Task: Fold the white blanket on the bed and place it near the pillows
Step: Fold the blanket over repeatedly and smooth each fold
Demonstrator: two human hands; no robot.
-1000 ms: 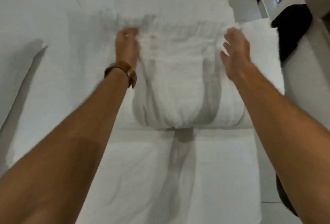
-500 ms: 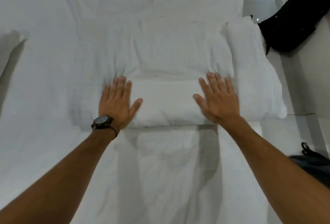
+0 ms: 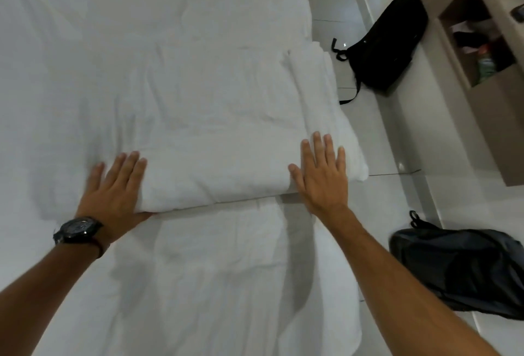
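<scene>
The white blanket (image 3: 215,140) lies in a thick folded stack across the white bed (image 3: 198,284), its near folded edge facing me. My left hand (image 3: 113,194), with a black watch at the wrist, lies flat on the stack's left end, the thumb tucked under the near edge. My right hand (image 3: 320,177) is pressed flat, fingers spread, on the stack's right end near the bed's right side. Neither hand grips the cloth. No pillow is distinguishable from the white bedding.
The bed's right edge drops to a pale tiled floor (image 3: 397,143). A black backpack (image 3: 388,46) leans against a cabinet (image 3: 482,78) at the upper right. A dark grey bag (image 3: 465,267) lies on the floor beside my right forearm.
A second ago both hands were raised at the far part of the blanket, folding it over. Since then they came down flat on the near fold and slid slightly outward to its ends.
</scene>
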